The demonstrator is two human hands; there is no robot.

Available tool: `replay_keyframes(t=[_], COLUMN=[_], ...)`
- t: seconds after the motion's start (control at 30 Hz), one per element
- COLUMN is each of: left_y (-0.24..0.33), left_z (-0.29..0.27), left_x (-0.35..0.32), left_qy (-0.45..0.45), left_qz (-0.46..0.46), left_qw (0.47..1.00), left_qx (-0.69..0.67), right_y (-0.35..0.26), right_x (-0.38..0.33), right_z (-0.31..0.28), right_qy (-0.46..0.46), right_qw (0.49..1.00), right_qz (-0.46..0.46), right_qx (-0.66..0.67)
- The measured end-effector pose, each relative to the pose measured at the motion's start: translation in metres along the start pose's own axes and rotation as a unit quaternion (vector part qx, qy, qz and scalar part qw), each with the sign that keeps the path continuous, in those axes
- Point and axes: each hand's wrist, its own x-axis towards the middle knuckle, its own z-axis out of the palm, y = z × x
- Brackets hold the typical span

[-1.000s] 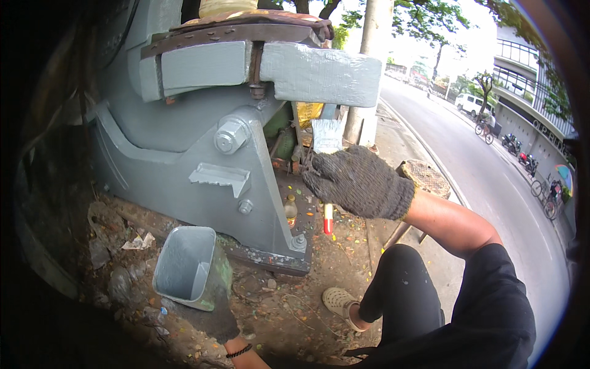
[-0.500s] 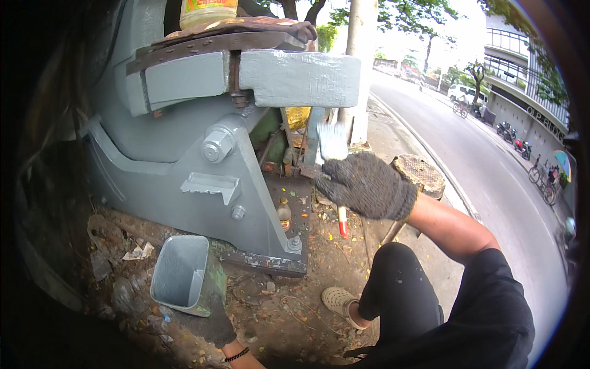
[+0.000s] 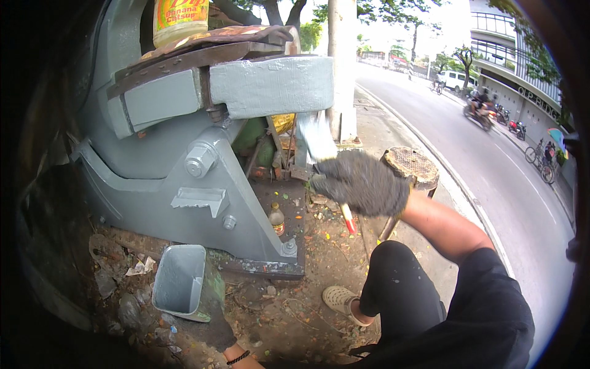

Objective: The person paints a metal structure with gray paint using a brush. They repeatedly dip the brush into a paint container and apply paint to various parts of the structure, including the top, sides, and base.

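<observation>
My right hand, in a dark knit glove, is closed around a paintbrush. The brush head, blurred and coated in pale grey, points up just below a painted block; I cannot tell whether it touches. Below the glove sticks out the red-and-white handle. Low on the left, my gloved left hand grips a rectangular container by its side, and grey paint coats its inside. The fingers on the container's far side are hidden. Beside both hands stands a large grey machine with bolts and a bracket.
A small bottle stands on the machine's base. On top sits a larger container. A round-topped stool is beyond my right hand, near a pole. Litter covers the dirt; a motorcycle is on the road.
The brush has tilted, its head leaning further left and its handle swinging right. The view has shifted slightly, and a motorcycle has come into sight on the road. My left hand still holds the container.
</observation>
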Motion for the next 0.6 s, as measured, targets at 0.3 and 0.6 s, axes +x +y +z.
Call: replay_keyframes(t=[0.3, 0.6], left_y=[0.061, -0.001], left_z=[-0.015, -0.020], left_x=[0.012, 0.019], left_qy=[-0.010, 0.075], left_qz=[-0.080, 0.002], left_qw=[0.991, 0.996], left_qx=[-0.108, -0.040], right_y=[-0.038, -0.036], right_x=[-0.029, -0.047], right_z=[-0.029, -0.012], right_qy=[0.304, 0.370], right_qw=[0.915, 0.661], right_qz=[0.230, 0.428], right_qx=[0.137, 0.492])
